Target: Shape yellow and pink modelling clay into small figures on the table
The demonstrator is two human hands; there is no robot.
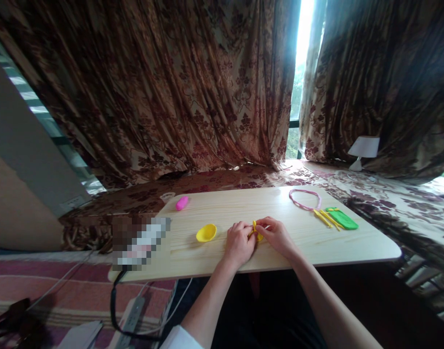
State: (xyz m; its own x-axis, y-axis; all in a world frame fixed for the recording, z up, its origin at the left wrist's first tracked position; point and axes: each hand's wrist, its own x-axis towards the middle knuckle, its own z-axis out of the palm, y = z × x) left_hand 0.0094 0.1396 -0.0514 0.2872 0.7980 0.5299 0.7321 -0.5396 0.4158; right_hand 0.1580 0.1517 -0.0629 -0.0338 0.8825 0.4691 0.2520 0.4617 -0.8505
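Both hands meet over the wooden tabletop (240, 201) at a small piece of yellow modelling clay (259, 237). My left hand (241, 242) is closed, its fingers curled at the clay's left side. From the right, my right hand (276, 236) pinches the clay's upright upper part between thumb and fingers. The fingers partly hide its shape. To the left of my hands sits a shallow yellow clay bowl (206, 233), apart from both.
A pink clay lump (182, 203) lies at the table's back left. On the right are a twisted pink ring (305, 190), thin yellow strips (325, 219) and a flat green piece (341, 219). A blurred-out object (144, 245) with a black cable covers the left edge. Behind stands a lamp (364, 147).
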